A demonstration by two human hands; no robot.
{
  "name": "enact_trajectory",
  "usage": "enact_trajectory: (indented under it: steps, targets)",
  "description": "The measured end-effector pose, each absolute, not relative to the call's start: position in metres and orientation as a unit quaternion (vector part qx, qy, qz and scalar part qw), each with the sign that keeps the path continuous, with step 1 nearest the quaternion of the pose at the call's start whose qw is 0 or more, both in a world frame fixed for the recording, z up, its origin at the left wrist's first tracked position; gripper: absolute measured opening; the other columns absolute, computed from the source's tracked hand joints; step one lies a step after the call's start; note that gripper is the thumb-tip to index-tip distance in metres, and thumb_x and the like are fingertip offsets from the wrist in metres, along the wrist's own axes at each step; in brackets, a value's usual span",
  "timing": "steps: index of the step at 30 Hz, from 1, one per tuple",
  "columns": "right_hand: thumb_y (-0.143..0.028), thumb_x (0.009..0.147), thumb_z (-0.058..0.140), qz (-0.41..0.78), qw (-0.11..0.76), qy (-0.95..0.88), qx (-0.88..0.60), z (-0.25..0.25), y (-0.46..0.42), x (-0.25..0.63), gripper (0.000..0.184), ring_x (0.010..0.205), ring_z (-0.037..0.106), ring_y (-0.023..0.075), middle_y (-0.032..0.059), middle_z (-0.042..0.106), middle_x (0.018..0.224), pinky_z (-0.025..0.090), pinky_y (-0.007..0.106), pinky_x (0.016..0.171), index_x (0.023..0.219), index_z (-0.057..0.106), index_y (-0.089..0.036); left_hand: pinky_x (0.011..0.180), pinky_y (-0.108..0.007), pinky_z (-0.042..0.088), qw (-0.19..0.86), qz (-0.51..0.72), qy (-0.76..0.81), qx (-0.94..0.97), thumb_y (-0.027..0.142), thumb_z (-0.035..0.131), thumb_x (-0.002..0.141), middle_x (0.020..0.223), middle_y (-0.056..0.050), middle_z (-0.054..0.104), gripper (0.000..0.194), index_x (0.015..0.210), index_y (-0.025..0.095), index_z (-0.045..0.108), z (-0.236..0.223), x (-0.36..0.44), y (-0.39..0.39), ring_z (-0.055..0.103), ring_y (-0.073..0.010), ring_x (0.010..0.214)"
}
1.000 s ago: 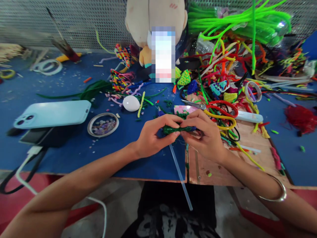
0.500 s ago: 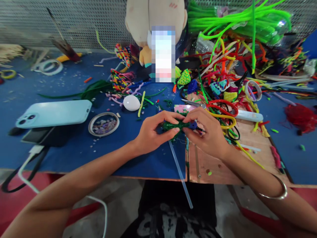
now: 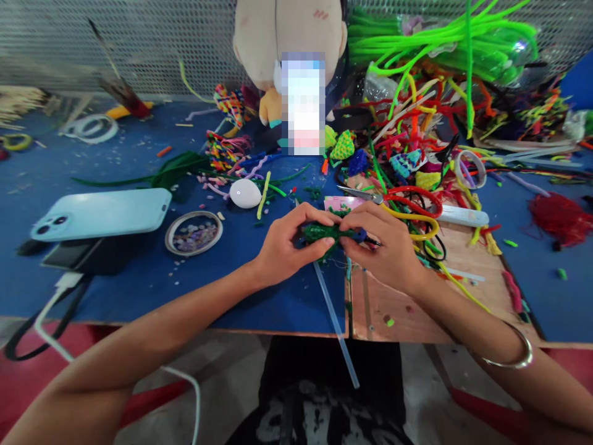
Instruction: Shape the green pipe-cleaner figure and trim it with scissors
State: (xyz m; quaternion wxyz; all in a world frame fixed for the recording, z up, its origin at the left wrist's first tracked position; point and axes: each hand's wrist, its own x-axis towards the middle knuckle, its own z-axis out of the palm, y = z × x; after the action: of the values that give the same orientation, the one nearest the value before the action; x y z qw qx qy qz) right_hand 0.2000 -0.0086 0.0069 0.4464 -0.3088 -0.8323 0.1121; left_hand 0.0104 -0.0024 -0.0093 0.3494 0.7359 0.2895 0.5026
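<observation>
My left hand (image 3: 291, 242) pinches a dark green fuzzy craft piece (image 3: 319, 232) between thumb and fingers. My right hand (image 3: 382, 242) is closed at the right end of the same piece, its fingertips nearly meeting the left ones. A small blue part (image 3: 359, 235) with a thin dark end shows among the right fingers; what it is, I cannot make out. Below the hands, a translucent glue stick (image 3: 334, 321) slants over the table's front edge. Scissors with red handles (image 3: 412, 199) lie just beyond my right hand.
On the left are a light blue phone (image 3: 102, 213), a roll of tape (image 3: 194, 233) with sequins inside it, and a white egg-shaped object (image 3: 245, 193). Tangled pipe cleaners (image 3: 417, 117) and a bright green bundle (image 3: 445, 43) fill the back right. A lit phone (image 3: 303, 105) stands before a plush toy.
My hands keep their grip in nearly the same place. The green piece and right fingers have shifted very slightly; the whole view has moved a little.
</observation>
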Motion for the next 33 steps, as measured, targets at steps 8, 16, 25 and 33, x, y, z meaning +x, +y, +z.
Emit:
enact_trajectory:
  steps: [8,16,25,33]
  targets:
    - [-0.01,0.08,0.057,0.118,0.44,-0.838,-0.301,0.0076,-0.0074,0.2038,0.016,0.077,0.061,0.0131,0.0017,0.063,0.085,0.052,0.029,0.07,0.089,0.064,-0.022,0.096,-0.029,0.056,0.371,0.479,0.286,0.742,0.027,0.068,0.082,0.109,-0.006,0.075,0.02,0.1,0.018,0.072,-0.007,0.0076,-0.0021,0.071,-0.0194,0.104]
    - [-0.012,0.081,0.059,0.103,0.437,-0.844,-0.294,0.01,-0.0061,0.2047,0.013,0.076,0.062,0.0124,0.0017,0.064,0.084,0.052,0.027,0.067,0.087,0.063,-0.022,0.096,-0.032,0.058,0.428,0.483,0.267,0.716,0.024,0.073,0.078,0.108,-0.006,0.075,0.02,0.098,0.022,0.076,-0.0059,0.0074,0.0005,0.071,-0.0205,0.104]
    - [-0.011,0.081,0.059,0.112,0.432,-0.845,-0.295,0.0141,-0.0076,0.2043,0.013,0.08,0.06,0.0129,0.0016,0.06,0.088,0.051,0.028,0.069,0.087,0.061,-0.022,0.092,-0.033,0.06,0.443,0.492,0.266,0.701,0.022,0.076,0.075,0.104,-0.005,0.076,0.021,0.096,0.024,0.077,-0.0056,0.0066,0.0008,0.072,-0.021,0.101]
    - [-0.008,0.079,0.059,0.12,0.438,-0.845,-0.284,0.012,-0.0059,0.2034,0.014,0.083,0.061,0.0129,0.0026,0.061,0.087,0.051,0.028,0.073,0.085,0.058,-0.02,0.089,-0.031,0.061,0.44,0.495,0.274,0.697,0.022,0.077,0.073,0.102,-0.005,0.077,0.022,0.096,0.025,0.077,-0.0063,0.0074,0.0018,0.073,-0.0204,0.097]
